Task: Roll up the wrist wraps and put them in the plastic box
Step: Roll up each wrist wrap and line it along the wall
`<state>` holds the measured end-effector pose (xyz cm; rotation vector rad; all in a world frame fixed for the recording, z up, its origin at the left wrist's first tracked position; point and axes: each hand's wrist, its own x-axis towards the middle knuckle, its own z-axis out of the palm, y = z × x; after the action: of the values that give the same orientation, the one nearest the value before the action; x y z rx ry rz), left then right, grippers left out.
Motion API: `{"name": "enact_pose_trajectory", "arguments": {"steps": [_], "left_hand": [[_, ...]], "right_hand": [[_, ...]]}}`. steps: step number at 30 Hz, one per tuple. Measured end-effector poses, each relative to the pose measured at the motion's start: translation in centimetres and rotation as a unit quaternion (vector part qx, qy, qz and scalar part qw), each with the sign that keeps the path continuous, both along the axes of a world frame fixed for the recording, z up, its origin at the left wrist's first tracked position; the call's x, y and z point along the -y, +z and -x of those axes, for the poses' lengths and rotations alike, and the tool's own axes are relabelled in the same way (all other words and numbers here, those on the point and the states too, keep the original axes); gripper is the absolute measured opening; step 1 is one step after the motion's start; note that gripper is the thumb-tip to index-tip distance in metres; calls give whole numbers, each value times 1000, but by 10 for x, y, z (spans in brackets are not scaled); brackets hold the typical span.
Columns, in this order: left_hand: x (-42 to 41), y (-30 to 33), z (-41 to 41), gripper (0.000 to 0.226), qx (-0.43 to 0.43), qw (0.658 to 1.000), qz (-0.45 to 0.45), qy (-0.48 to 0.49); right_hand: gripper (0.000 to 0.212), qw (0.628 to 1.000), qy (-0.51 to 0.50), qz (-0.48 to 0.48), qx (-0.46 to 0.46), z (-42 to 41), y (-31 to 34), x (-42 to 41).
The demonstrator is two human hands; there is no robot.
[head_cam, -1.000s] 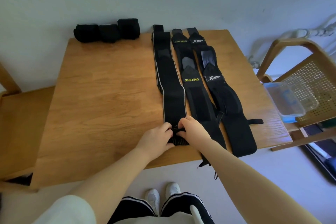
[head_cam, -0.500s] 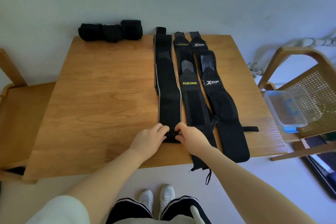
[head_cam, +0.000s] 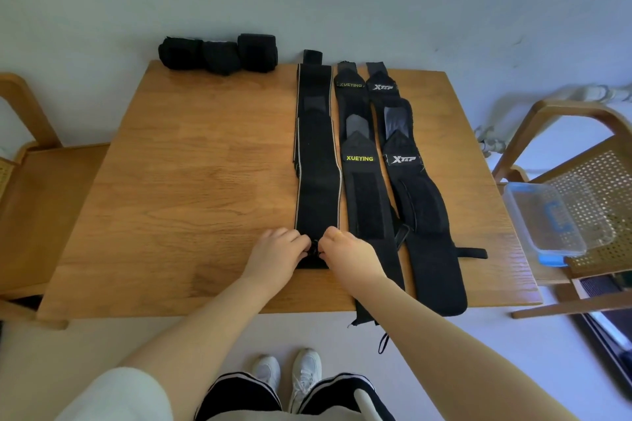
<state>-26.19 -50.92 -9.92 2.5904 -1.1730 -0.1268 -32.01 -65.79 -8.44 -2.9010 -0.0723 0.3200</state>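
Note:
Three long black wrist wraps lie flat side by side on the wooden table. The leftmost, grey-edged wrap has its near end curled into a small roll. My left hand and my right hand pinch that roll from either side with curled fingers. Beside it lie the XUEYING wrap and the XTEP wrap, whose near ends hang over the table's front edge. Three rolled black wraps sit at the table's far edge against the wall. The clear plastic box with blue trim rests on a chair to the right.
A wooden chair with a cane seat stands right of the table and carries the box. Another wooden chair stands at the left. A grey wall runs behind the table. My white shoes show on the floor below.
Both hands have shifted a little forward along the grey-edged wrap, turning its near end into a slightly larger roll. The camera view has tilted down somewhat.

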Motion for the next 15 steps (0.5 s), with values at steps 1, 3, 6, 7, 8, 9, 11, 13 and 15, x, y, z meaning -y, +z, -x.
{"name": "enact_pose_trajectory", "arguments": {"steps": [1,3,6,7,8,9,11,13,15], "left_hand": [[0,-1,0,18,3,1000,2,-1],[-1,-3,1,23,11,1000,1,-7],[-3,-2,2,22,21,999,9,-40],[-5,-2,2,21,23,998,10,-52],[-9,-1,2,21,21,998,8,-63],[-13,-1,2,24,21,997,2,-70],[-15,-1,2,28,18,998,-8,-65],[-11,4,3,23,-3,999,-11,-35],[-2,8,1,29,-34,999,-33,-5]], "right_hand": [[25,999,35,19,3,3,-1,0],[30,996,79,34,-5,9,-1,3],[39,991,119,54,-19,12,3,7],[40,991,116,55,-23,11,3,7],[38,993,103,47,-26,10,2,6],[34,997,72,28,-24,7,0,5],[25,1000,-2,-20,-17,3,-4,3],[25,997,-49,-51,-18,-1,-5,1],[26,992,-95,-74,-26,-5,-4,3]]}}
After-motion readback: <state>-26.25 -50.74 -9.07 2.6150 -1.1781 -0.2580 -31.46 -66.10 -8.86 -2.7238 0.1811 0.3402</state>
